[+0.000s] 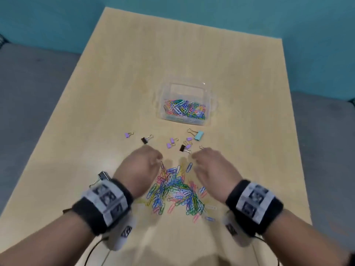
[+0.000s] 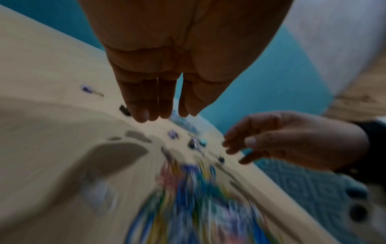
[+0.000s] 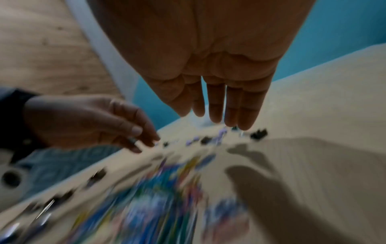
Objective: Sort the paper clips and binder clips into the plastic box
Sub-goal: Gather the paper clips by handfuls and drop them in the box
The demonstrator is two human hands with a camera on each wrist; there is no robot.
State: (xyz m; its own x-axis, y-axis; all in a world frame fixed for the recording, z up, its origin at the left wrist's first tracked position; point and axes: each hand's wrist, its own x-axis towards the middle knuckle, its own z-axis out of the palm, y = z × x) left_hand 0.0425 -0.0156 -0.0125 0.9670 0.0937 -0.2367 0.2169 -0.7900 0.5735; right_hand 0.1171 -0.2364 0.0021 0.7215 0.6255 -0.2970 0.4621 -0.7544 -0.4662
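A heap of coloured paper clips lies on the wooden table near me. My left hand hovers over the heap's far left edge and my right hand over its far right edge. In the wrist views the left hand and the right hand both have straight fingers pointing down, with nothing plainly held. Beyond them lie several binder clips: purple, black, teal. The clear plastic box stands farther back with paper clips in its near half.
Another black binder clip lies beside my left wristband. The table's left edge runs close to that arm, and the right edge is near my right wrist. Grey surfaces flank the table, and a teal wall stands behind it.
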